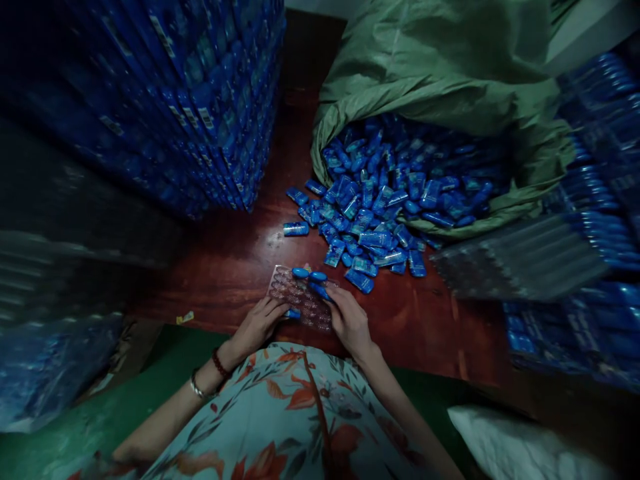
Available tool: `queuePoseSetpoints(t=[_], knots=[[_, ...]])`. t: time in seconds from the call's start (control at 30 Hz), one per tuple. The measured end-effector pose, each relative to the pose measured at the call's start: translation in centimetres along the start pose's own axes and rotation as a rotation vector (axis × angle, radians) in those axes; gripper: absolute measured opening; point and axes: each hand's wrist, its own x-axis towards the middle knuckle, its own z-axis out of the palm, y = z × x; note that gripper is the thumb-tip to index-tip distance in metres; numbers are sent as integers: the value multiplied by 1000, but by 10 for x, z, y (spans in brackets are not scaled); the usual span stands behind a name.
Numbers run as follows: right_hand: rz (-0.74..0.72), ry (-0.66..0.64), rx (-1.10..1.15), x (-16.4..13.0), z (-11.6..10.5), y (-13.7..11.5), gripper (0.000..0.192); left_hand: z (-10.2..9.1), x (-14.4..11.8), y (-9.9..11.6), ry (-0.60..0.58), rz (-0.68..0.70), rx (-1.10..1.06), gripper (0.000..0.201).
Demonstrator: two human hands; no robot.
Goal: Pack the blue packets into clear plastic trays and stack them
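Down at the near edge of the red-brown counter [235,267] lies one clear plastic blister tray [300,297], and both hands rest on it. Its left edge is under the left hand [257,327], fingers curled over the rim with one small blue piece [293,313] at their tips; whether they pinch that piece I cannot tell. At the tray's right edge the right hand [350,323] has its fingers bent around another blue piece [320,291]. Two more blue pieces [309,274] sit in the tray's far row, at 12 o'clock from the hands (so four in or at the tray, as far as can be counted).

Beyond the tray, at 1 o'clock, a loose heap of blue packets [370,227] spills from the mouth of one green sack [440,73]; they are too many to count. One stray packet [295,229] lies apart at 11 o'clock. A tall stack of blue cartons [200,100] stands at 10 o'clock, and a pile of clear trays [520,260] lies at 3 o'clock. Two bracelets [207,377] circle the left wrist.
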Motion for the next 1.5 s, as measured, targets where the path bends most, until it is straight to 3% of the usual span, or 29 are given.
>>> queuePoseSetpoints(t=[0.07,0.2,0.33,0.43,0.5,0.57,0.67,0.87,1.07,1.33,1.5], knots=[[-42,-97,-92,8,2,0,41,1,0,0,16,-22,-15,28],[9,-388,-334,33,-3,-13,40,5,1,0,60,-65,-51,25],[-13,-571,-501,55,-2,-25,39,3,9,8,211,-177,-198,22],[-37,-537,-499,56,3,-21,41,-7,18,14,344,-379,-379,22],[-48,-416,-444,48,6,-16,42,-17,25,16,358,-512,-482,24],[-11,-237,-394,34,8,-12,42,-27,31,15,319,-544,-496,26],[31,-44,-314,10,11,-13,44,-37,40,14,249,-422,-345,27],[-91,-317,-182,-17,33,-10,29,-31,55,16,175,-176,62,32],[-52,-357,-198,-10,45,-4,30,-34,70,0,54,104,279,23],[35,-385,-291,-7,52,-10,34,-48,92,14,-203,149,472,17],[102,-353,-398,3,58,-14,27,-48,113,12,-225,93,500,20]])
